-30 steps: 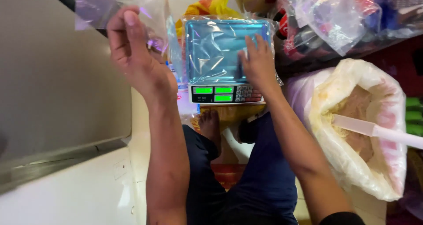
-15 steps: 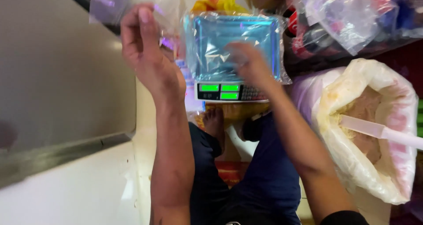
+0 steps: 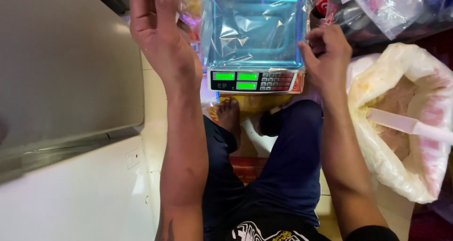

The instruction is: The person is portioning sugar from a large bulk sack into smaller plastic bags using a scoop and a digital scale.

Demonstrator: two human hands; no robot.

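A digital weighing scale with green displays and a keypad stands in front of me, its tray wrapped in bluish clear film and bare. My left hand is raised to the left of the scale, its fingertips cut off by the top edge. It is closed on a thin clear plastic bag that shows beside the palm. My right hand hovers at the scale's right edge with fingers curled and nothing in them.
At the right, an open plastic sack holds brownish powder with a white scoop lying in it. Clear bags of goods are piled at the top right. A grey panel fills the left. My crossed legs and bare foot lie below the scale.
My right hand has come off the scale's tray and moved to its right edge, fingers curled. The left hand with the bag has risen further towards the top of the view.
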